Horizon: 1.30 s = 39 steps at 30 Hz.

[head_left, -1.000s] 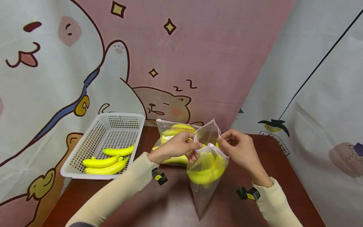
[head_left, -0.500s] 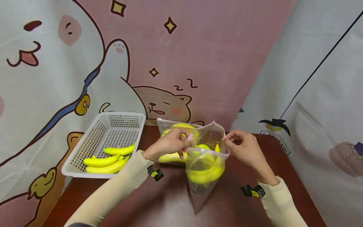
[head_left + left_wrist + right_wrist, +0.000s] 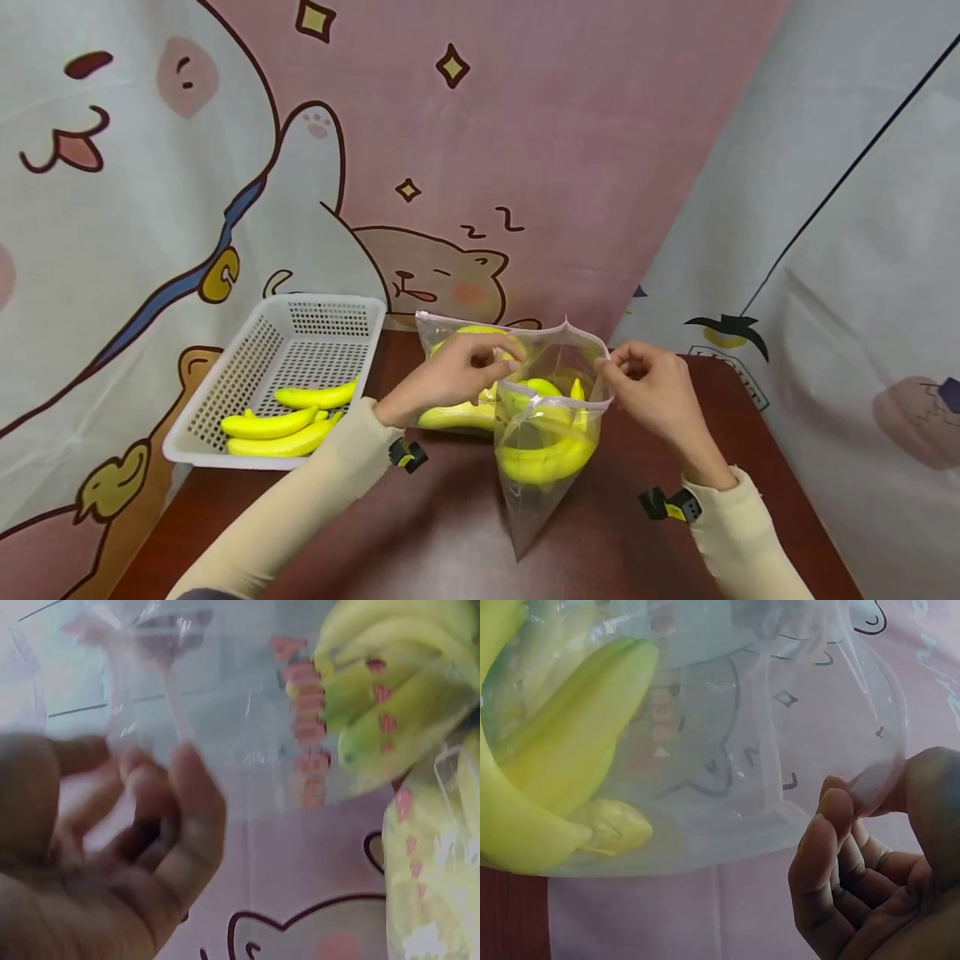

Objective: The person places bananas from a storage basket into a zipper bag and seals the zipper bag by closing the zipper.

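Note:
A clear zip bag point(image 3: 525, 500) with a pale pink zip rim stands on the table, its mouth spread wide. Yellow bananas point(image 3: 543, 462) lie inside, showing through the plastic. My left hand point(image 3: 461, 367) is at the bag's left rim, thumb and fingertips close together on the plastic; this hand point(image 3: 135, 840) is blurred in the left wrist view. On the opposite side, my right hand point(image 3: 656, 396) pinches the rim between thumb and index finger. Close up in the right wrist view, the right hand's fingers point(image 3: 836, 814) hold the edge, with a banana point(image 3: 577, 720) inside the bag.
Behind my left hand, another zip bag point(image 3: 431, 325) of bananas lies on the table point(image 3: 360, 533). A white perforated basket point(image 3: 273, 317) stands at the left with several bananas point(image 3: 285, 425) in it. A printed cloth point(image 3: 570, 167) hangs behind the table.
The bag's mouth has been drawn wider as my hands moved apart. My left hand went left, then slightly back right along the rim; my right hand shifted a little right.

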Each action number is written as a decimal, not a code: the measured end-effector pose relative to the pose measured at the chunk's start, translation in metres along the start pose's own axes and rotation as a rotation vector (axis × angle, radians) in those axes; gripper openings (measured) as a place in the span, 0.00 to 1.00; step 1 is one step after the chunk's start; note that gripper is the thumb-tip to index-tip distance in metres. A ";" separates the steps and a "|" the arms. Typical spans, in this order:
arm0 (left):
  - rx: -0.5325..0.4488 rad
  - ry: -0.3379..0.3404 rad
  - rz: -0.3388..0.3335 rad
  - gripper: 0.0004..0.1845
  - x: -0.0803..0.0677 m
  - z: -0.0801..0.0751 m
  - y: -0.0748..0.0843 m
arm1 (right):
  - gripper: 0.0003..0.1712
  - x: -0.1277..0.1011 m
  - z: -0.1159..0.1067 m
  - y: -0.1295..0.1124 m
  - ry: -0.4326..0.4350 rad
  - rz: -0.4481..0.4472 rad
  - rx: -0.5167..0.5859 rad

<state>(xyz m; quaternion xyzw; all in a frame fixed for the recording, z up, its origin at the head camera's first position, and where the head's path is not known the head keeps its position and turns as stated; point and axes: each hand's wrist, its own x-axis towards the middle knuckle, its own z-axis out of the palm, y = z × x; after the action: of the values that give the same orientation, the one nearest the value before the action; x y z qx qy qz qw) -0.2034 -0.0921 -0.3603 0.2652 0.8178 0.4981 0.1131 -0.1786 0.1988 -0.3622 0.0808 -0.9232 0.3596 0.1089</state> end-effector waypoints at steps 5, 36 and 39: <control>0.054 -0.177 0.080 0.06 -0.002 -0.005 -0.002 | 0.17 0.005 0.003 0.001 0.018 0.008 0.044; -0.112 -0.298 0.124 0.05 -0.007 0.026 -0.008 | 0.16 0.007 0.001 0.009 -0.002 -0.044 0.034; -0.175 -0.309 0.090 0.07 -0.007 0.033 -0.009 | 0.15 0.009 0.002 0.011 0.000 -0.057 0.021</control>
<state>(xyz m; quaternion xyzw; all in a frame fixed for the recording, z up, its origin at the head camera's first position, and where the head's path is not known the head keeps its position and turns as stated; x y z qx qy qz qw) -0.1862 -0.0745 -0.3842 0.3640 0.7316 0.5253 0.2375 -0.1900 0.2045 -0.3683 0.1085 -0.9166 0.3661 0.1181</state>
